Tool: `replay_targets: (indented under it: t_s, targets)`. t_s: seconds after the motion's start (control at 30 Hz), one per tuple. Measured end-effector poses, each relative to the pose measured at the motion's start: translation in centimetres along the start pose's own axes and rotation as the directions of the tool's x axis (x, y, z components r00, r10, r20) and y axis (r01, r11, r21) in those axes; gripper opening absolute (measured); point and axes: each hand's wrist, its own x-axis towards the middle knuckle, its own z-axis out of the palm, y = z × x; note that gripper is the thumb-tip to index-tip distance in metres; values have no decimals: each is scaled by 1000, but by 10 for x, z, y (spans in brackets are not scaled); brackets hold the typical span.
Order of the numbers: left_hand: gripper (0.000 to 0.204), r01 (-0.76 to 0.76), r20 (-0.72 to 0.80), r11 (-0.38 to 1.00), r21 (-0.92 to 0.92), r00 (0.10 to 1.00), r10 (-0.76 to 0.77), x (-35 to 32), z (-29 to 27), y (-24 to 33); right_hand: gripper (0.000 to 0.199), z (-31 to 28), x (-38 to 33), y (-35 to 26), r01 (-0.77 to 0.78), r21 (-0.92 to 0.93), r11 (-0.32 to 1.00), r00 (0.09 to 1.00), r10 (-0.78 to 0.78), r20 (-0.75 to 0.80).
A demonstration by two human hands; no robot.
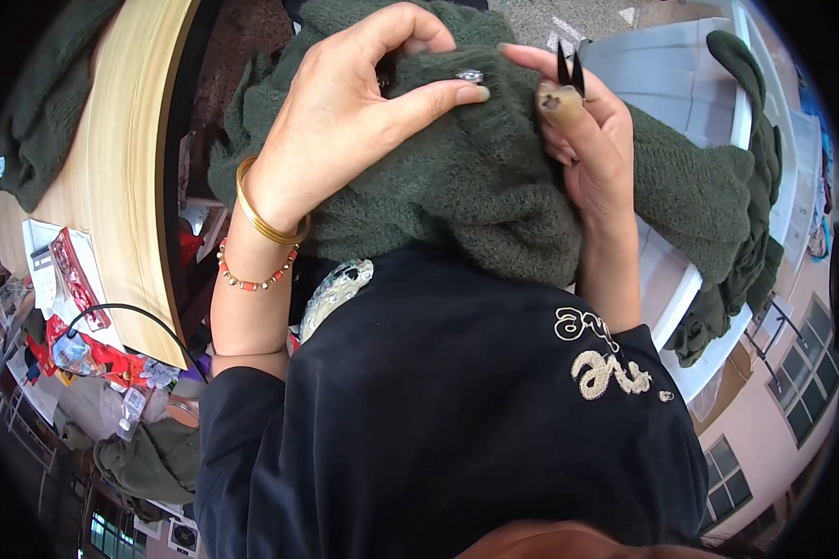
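Note:
A dark green knit sweater (494,177) lies bunched over my lap and in front of my chest. My left hand (354,102) pinches a folded edge of it between thumb and fingers. Beside that thumb tip sits a small shiny silvery piece (470,76), too small to name. My right hand (592,140) is closed around small thread snips (570,73), whose dark pointed blades stick up apart past the thumb; the handles are hidden in the palm. A tan cover wraps the right thumb. The right index finger reaches toward the knit edge near the left hand.
At right, pale plastic bins (667,74) have more green knitwear (727,205) draped over their rims. A wooden table (126,140) runs along the left, with another green knit piece (42,112) and papers on it. Red fabric and a black cable (149,312) lie at lower left.

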Motion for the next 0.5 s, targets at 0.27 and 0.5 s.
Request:
replay_targets:
  t_s: [0.27, 0.5]
  targets:
    - [37, 77, 32, 966, -247, 997, -72, -5, -8, 24, 23, -2, 1, -3, -69, -68, 995, 991, 76, 108]
    - [48, 61, 6, 927, -371, 998, -64, -19, -12, 5, 22, -14, -2, 0, -18, 17, 1000, 1000, 18, -24]
